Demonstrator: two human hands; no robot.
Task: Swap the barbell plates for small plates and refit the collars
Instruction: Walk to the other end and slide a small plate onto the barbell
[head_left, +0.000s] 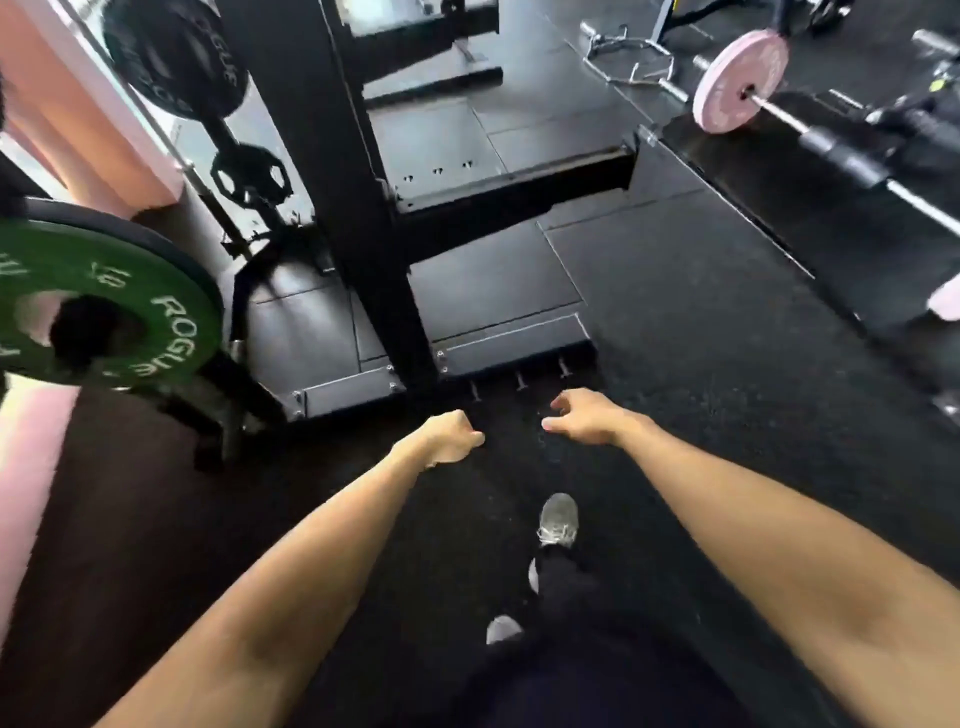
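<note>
From the head camera, a gym room with a black rubber floor (701, 338) spreads below, its tiles showing pale seams near the black steel rack upright (332, 171) that rises from a bolted base plate (498, 348). At the left edge a green Rogue plate (130, 317) sits on a bar end, with a black plate just behind it; whether a collar is fitted there cannot be told. Beyond, a large black Rogue plate (176, 57) and a smaller grip plate (252, 179) hang on storage pegs beside a pink wall (104, 119). At upper right a pink plate (740, 80) is loaded on a barbell (841, 156) lying on the floor, well apart from the person. Both bare arms reach forward over the floor: the left hand (449, 436) is loosely curled and holds nothing, the right hand (584, 418) hangs relaxed and empty. A grey shoe (558, 519) steps below them.
</note>
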